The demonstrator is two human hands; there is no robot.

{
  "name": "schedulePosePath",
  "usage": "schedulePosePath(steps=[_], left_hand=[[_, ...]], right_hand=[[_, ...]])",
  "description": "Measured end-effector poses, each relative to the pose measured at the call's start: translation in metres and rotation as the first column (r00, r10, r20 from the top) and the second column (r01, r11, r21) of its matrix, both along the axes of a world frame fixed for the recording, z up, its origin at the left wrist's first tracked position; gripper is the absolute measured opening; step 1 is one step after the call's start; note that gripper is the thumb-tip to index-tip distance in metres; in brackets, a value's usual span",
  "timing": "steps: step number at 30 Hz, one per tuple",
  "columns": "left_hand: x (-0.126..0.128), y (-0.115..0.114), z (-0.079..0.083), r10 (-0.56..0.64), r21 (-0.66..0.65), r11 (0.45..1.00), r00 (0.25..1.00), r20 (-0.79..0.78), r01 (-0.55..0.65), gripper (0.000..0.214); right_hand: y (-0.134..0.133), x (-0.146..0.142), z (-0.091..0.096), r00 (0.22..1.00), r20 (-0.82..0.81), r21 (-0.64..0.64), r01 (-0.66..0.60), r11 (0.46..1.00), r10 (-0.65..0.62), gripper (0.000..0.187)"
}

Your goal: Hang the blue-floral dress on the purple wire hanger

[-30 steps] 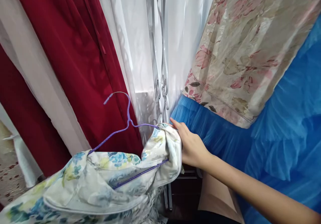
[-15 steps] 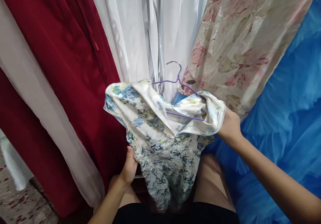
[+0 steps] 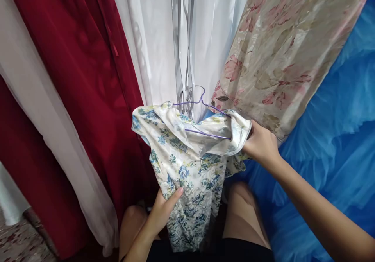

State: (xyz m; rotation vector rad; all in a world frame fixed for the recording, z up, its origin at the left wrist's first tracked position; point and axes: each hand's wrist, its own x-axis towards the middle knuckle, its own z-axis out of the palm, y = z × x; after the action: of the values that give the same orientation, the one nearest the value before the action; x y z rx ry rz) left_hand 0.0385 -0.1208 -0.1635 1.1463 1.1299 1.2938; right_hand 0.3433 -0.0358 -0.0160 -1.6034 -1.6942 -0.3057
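A white garment with blue and yellow flowers (image 3: pixel 187 164) hangs on a purple wire hanger (image 3: pixel 202 115) in front of me. My right hand (image 3: pixel 260 144) is closed on the garment's right shoulder, where the hanger's end sits inside the cloth. My left hand (image 3: pixel 162 211) is lower down, its fingers pinched on the garment's left edge. The hanger's hook points up toward a metal grille (image 3: pixel 184 51). My knees show below the cloth.
A dark red curtain (image 3: pixel 82 78) and a sheer white curtain (image 3: pixel 143 39) hang at the left and middle. A beige cloth with pink flowers (image 3: pixel 281 47) hangs at the right over blue ruffled tulle (image 3: pixel 331 144). A patterned floor shows at the lower left.
The garment on its hanger came up from the lower left to the middle, then sank slightly. My left hand came into view and slid its grip along the garment's left edge.
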Motion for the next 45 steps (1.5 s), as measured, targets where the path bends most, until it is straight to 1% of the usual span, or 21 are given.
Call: schedulePosePath(steps=[3,6,10,13,15,17,19,20,21,22,24,26,27,28,30,32,33,37,40,42,45], left_hand=[[0.002,-0.006,-0.008,0.030,0.012,0.999,0.999,-0.025,-0.030,0.071],[0.003,-0.017,-0.015,-0.013,-0.031,0.999,0.998,-0.062,0.011,0.065],[0.018,-0.035,-0.023,-0.123,-0.106,0.988,0.987,-0.100,0.112,0.054],[0.039,-0.049,-0.035,-0.093,-0.167,0.982,0.995,-0.042,0.085,0.057],[0.051,-0.056,-0.049,-0.018,-0.216,0.976,1.000,0.003,0.018,0.061],[0.057,-0.060,-0.064,0.072,-0.250,0.967,0.996,0.045,-0.059,0.064],[0.055,-0.063,-0.078,0.162,-0.278,0.951,0.984,0.078,-0.134,0.065],[0.050,-0.065,-0.085,0.208,-0.296,0.939,0.974,0.094,-0.172,0.065],[0.045,-0.065,-0.090,0.252,-0.318,0.925,0.961,0.109,-0.207,0.067],[0.038,-0.066,-0.095,0.293,-0.342,0.910,0.948,0.123,-0.237,0.068],[0.026,-0.066,-0.102,0.347,-0.380,0.883,0.928,0.137,-0.274,0.071],[0.019,-0.064,-0.107,0.365,-0.392,0.872,0.923,0.119,-0.294,0.072],[0.018,-0.063,-0.108,0.361,-0.391,0.871,0.927,0.103,-0.296,0.073],[0.018,-0.061,-0.109,0.355,-0.386,0.873,0.931,0.087,-0.297,0.075],[0.023,-0.059,-0.109,0.347,-0.358,0.882,0.936,0.054,-0.306,0.082],[0.030,-0.058,-0.106,0.343,-0.300,0.898,0.939,0.015,-0.323,0.089],[0.034,-0.059,-0.104,0.340,-0.271,0.905,0.940,-0.006,-0.329,0.090],[0.051,-0.064,-0.090,0.322,-0.278,0.906,0.946,-0.033,-0.318,0.084],[0.060,-0.065,-0.078,0.421,-0.198,0.890,0.907,0.010,-0.411,0.076],[0.063,-0.062,-0.071,0.557,-0.029,0.830,0.829,0.051,-0.557,0.071],[0.067,-0.053,-0.064,0.713,0.365,0.626,0.696,0.091,-0.689,0.062]], right_hand=[[-0.002,-0.007,0.007,0.995,0.012,0.073,-0.100,0.992,0.099,0.034],[-0.004,0.001,0.009,0.978,0.042,0.076,-0.207,0.975,0.205,0.048],[-0.008,0.010,-0.007,0.930,0.160,0.041,-0.341,0.939,0.330,0.066],[-0.016,-0.010,-0.022,0.880,0.209,0.038,-0.444,0.895,0.428,0.081],[-0.024,-0.035,-0.026,0.762,0.195,-0.065,-0.618,0.783,0.618,0.078],[-0.034,-0.061,-0.024,0.548,0.120,-0.186,-0.807,0.561,0.828,0.063],[-0.046,-0.080,-0.021,0.358,-0.001,-0.166,-0.921,0.353,0.934,0.046],[-0.052,-0.086,-0.022,0.317,-0.065,-0.087,-0.946,0.311,0.946,0.039],[-0.059,-0.090,-0.027,0.311,-0.137,0.030,-0.948,0.317,0.941,0.033],[-0.066,-0.093,-0.035,0.334,-0.229,0.155,-0.915,0.373,0.914,0.027],[-0.078,-0.097,-0.064,0.412,-0.496,0.317,-0.734,0.601,0.765,0.008],[-0.085,-0.104,-0.102,0.402,-0.775,0.244,-0.521,0.818,0.488,0.023],[-0.086,-0.109,-0.120,0.354,-0.859,0.151,-0.514,0.845,0.369,0.034],[-0.087,-0.114,-0.136,0.312,-0.907,0.069,-0.555,0.829,0.284,0.043],[-0.085,-0.125,-0.158,0.291,-0.927,-0.042,-0.708,0.705,0.237,0.050],[-0.085,-0.133,-0.163,0.305,-0.913,-0.096,-0.807,0.583,0.272,0.052],[-0.085,-0.134,-0.161,0.313,-0.903,-0.109,-0.829,0.548,0.294,0.052],[-0.092,-0.122,-0.149,0.271,-0.916,-0.089,-0.856,0.509,0.295,0.051],[-0.097,-0.107,-0.148,0.237,-0.937,-0.075,-0.853,0.517,0.256,0.045],[-0.098,-0.099,-0.151,0.255,-0.936,-0.093,-0.844,0.528,0.243,0.043],[-0.097,-0.093,-0.152,0.282,-0.931,-0.132,-0.854,0.503,0.234,0.042]])
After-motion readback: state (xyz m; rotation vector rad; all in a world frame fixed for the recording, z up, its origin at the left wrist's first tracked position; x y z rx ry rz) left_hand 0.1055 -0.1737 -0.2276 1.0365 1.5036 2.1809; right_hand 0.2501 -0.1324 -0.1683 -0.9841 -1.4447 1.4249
